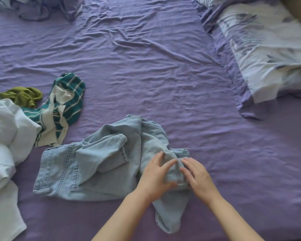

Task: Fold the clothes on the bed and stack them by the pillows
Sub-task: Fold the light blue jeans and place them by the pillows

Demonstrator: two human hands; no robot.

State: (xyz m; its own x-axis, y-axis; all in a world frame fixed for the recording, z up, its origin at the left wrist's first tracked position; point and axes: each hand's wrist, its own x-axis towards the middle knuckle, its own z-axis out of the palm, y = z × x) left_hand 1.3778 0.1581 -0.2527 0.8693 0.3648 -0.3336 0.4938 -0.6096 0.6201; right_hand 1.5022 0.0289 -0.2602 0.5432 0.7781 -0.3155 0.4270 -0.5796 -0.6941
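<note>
A crumpled pair of light denim jeans (pixel 101 164) is spread across the near part of the purple bed sheet (pixel 146 66), and a bunched fold near the waistband is being gathered between both hands. The left hand (pixel 155 178) is laid over the fabric with thumb and fingers curled round the ridge of cloth, while the right hand (pixel 196 176) is pressed against the other side, fingertips pinching into the same ridge; so both grips are closed on denim, not apart. One leg is trailed toward the viewer, the rest is heaped leftward, which suggests the garment is being taken by its top edge so it can be shaken or pulled straight before any fold is made. Nothing is folded yet, it seems. The pillows (pixel 268 49) are seen at the upper right, well apart from the jeans, with no stack beside them. A teal striped shirt (pixel 66 108), an olive garment (pixel 23 96) and white clothes (pixel 2 140) are left waiting at the left edge.
</note>
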